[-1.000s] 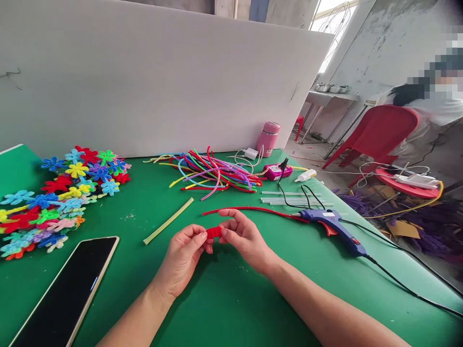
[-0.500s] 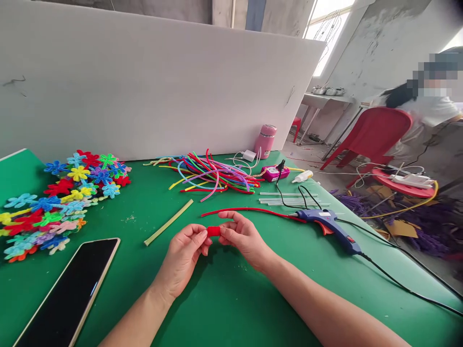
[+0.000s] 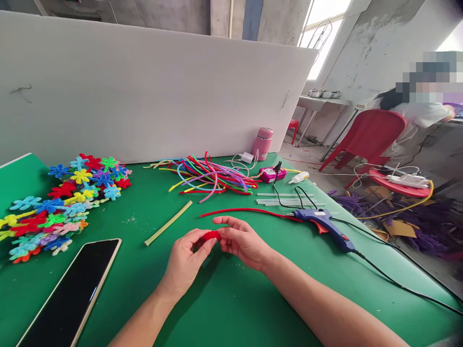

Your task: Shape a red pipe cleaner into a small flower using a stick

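Your left hand (image 3: 186, 258) and right hand (image 3: 242, 241) met low in the middle of the view, just over the green surface (image 3: 227, 308). Between them you held a small red pipe cleaner piece (image 3: 211, 235). The fingers of both hands were closed on it: your left thumb and forefinger pinched its left end and your right fingertips pinched its right end. Only a short red stretch showed between them. I cannot tell whether the piece touched the surface.

Just beyond your right hand lay a long red pipe cleaner (image 3: 246, 210), running right to the nozzle of a blue glue gun (image 3: 321, 221). The gun rested on the surface with its black cord trailing off to the right. Clear glue sticks (image 3: 285, 197) lay side by side behind the gun. Further back sat a loose bundle of coloured pipe cleaners (image 3: 213, 176).

A pale yellow-green stick (image 3: 169, 222) lay slantwise to the left of your hands, apart from them. A dark-screened phone (image 3: 68, 294) lay at the lower left. A heap of pipe-cleaner flowers (image 3: 61, 202) was spread along the far left. A pink bottle (image 3: 262, 143) stood at the back beside the white board (image 3: 144, 96). Off to the right, away from the surface, another person sat on a red chair (image 3: 372, 137).
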Available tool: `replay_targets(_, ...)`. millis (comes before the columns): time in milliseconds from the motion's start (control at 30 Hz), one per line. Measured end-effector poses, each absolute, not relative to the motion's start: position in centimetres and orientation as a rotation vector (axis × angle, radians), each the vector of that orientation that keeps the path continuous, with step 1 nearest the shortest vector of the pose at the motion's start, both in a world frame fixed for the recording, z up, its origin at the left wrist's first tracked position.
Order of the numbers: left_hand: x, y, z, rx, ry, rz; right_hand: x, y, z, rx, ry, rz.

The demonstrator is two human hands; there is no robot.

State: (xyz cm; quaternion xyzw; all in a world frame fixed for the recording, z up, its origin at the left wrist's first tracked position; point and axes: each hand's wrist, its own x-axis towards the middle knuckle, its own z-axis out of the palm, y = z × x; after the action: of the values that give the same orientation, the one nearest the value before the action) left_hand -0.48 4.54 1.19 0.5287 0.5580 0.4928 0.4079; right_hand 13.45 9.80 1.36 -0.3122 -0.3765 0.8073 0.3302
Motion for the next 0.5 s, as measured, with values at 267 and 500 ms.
replay_targets(267, -0.91, 4.62, 0.93, 0.852, 1.215, 1.280, 13.33, 9.94, 0.70, -0.734, -1.449, 1.686)
replay_targets(500, -0.62, 4.49, 1.02, 0.829, 1.132, 1.244, 13.86, 9.42, 0.79, -0.734, -2.005, 0.954)
